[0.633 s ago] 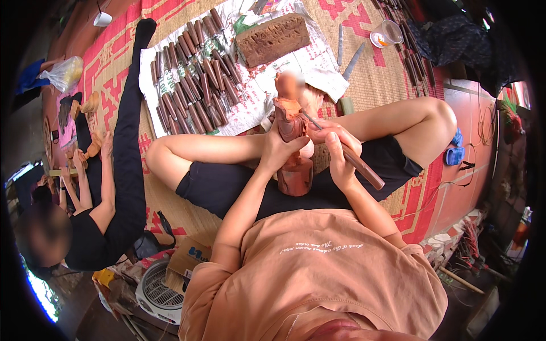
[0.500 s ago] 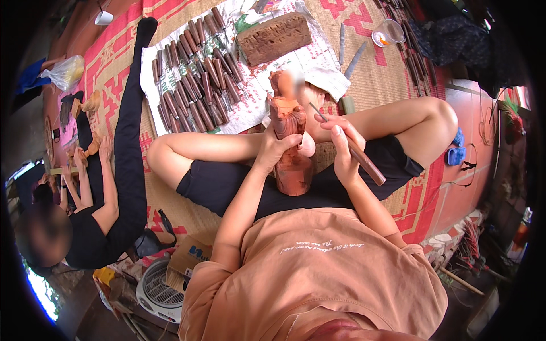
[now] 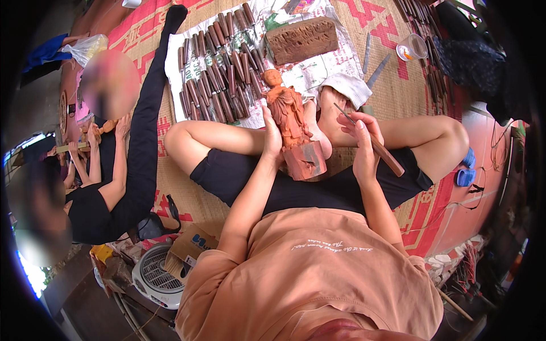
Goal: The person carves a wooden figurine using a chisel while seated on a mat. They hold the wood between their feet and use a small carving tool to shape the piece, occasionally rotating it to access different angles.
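A reddish-brown carved wooden statuette (image 3: 289,116) of a robed figure stands on its round block base between my crossed legs, tilted a little to the left. My left hand (image 3: 273,136) holds its left side, palm against the robe and thumb up; the other fingers are partly hidden behind it. In my right hand (image 3: 367,142), to the right of the statuette and apart from it, is a carving chisel (image 3: 389,159). Its brown wooden handle points down to the right, and its thin metal shank sticks out up to the left past my fingers.
Many wooden-handled carving tools (image 3: 219,82) lie on a white printed sack (image 3: 296,75), beside a brown rectangular block (image 3: 301,41). To the right are two grey flat bars (image 3: 379,71) and a clear plastic cup (image 3: 411,48). At left, a co-worker's hands (image 3: 121,127) touch another carving.
The statuette has turned so its carved front shows, and its head leans left. My left hand has shifted from a thumb-over grip to its side. The view has shifted; the chisel stays in my right hand.
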Demonstrator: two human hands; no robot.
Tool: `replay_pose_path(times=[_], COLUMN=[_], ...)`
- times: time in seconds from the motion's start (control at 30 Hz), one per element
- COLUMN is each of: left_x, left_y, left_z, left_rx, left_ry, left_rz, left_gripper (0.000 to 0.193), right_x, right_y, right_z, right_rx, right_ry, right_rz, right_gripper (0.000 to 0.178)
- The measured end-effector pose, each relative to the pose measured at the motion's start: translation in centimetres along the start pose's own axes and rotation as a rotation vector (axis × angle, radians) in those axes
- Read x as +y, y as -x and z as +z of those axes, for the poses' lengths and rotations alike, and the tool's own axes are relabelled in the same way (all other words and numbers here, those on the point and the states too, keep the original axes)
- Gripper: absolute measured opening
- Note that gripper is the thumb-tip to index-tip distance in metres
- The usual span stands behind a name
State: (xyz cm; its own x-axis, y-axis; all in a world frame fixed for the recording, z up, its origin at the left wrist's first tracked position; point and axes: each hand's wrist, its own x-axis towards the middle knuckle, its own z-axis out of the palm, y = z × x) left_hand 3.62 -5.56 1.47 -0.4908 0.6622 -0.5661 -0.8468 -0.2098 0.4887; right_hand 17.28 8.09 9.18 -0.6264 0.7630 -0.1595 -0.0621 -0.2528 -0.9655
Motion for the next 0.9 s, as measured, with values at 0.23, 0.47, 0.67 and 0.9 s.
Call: replay_pose_path(times=[0.23, 0.47, 0.67, 0.9], left_x=[-0.9, -0.9, 0.2, -1.2], left_y=[0.2, 0.2, 1.3, 0.2], left_z=[-0.5, -1.4, 0.3, -0.5], left_rx=[0.131, -0.179, -0.15, -0.081], left_ry=[-0.024, -0.04, -0.061, -0.176], left_rz=[0.099, 0.112, 0.135, 0.205], left_gripper=[0.076, 0.063, 0.075, 0.065], right_x=[0.1, 1.6, 2.1, 2.7], right_y=[0.2, 0.2, -0.1, -0.4], right_z=[0.8, 1.0, 0.6, 0.5], right_rx=[0.018, 0.002, -0.023, -0.055], right_ry=[0.07, 0.116, 0.147, 0.133], right_rz=[0.052, 0.068, 0.081, 0.048], right_gripper=[0.026, 0.021, 0.02, 0.021])
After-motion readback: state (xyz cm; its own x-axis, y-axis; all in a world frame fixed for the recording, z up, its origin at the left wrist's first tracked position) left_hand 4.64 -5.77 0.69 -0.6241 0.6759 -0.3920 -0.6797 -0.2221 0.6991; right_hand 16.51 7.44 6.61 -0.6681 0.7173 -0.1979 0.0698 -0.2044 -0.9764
